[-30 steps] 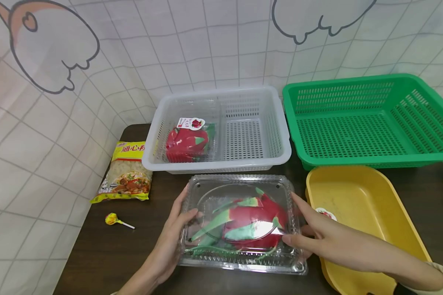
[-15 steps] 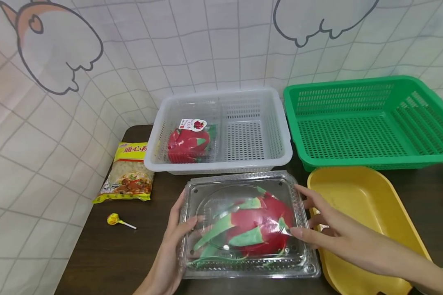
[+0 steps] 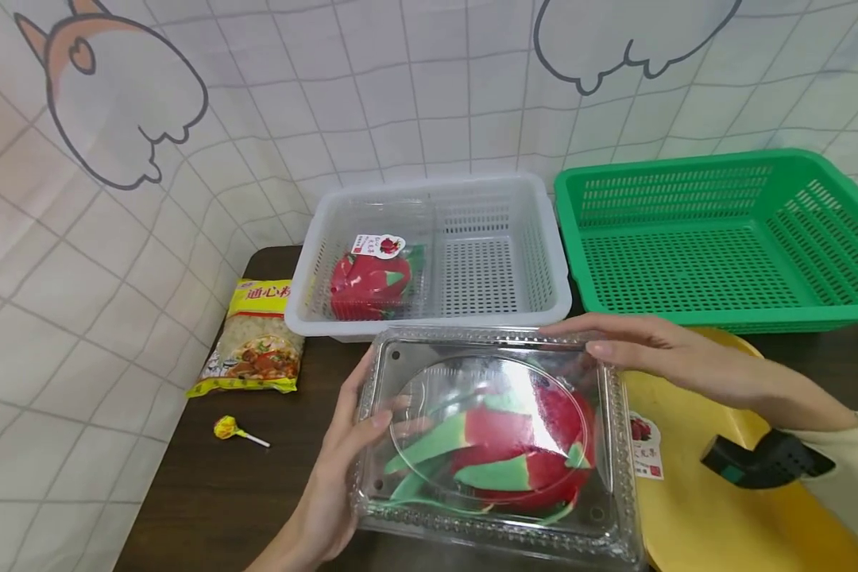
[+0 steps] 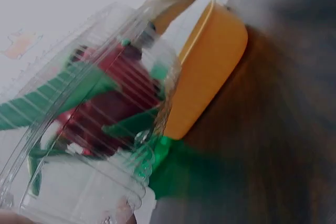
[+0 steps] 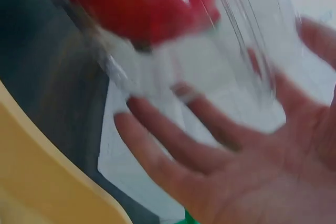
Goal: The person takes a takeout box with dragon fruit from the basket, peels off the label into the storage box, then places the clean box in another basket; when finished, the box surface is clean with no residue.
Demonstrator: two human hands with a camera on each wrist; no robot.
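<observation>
On the left of the dark table (image 3: 193, 492), you have a yellow-topped food bag (image 3: 253, 345); its red writing reads 通心, and a third character is partly covered by a basket. The bag also shows a picture of a cooked dish. Just in front of it lies a yellow-wrapped lollipop (image 3: 239, 429), stick pointing right.

Behind, the white basket (image 3: 415, 327) holds a clear pack of red fruit (image 3: 372, 290) in its left part, with a white label (image 3: 379, 245) bearing a fruit picture and characters too small to read surely.

In front of that basket, your left hand (image 3: 336, 469) grasps the left edge of a clear box (image 3: 429, 365), thumb over the lid. Inside, red and green fruit (image 3: 508, 433) lies between your hands. Your right hand (image 3: 686, 361) is at the box's far right corner, its grip loose: thumb on the lid, fingers extended and spread.

Beside the box's right edge shows a sticker (image 3: 646, 446) that seems to read 火龙果; you cannot tell what it is stuck to. Next comes the yellow basin (image 3: 708, 492), then the green basket (image 3: 722, 322) behind it.
</observation>
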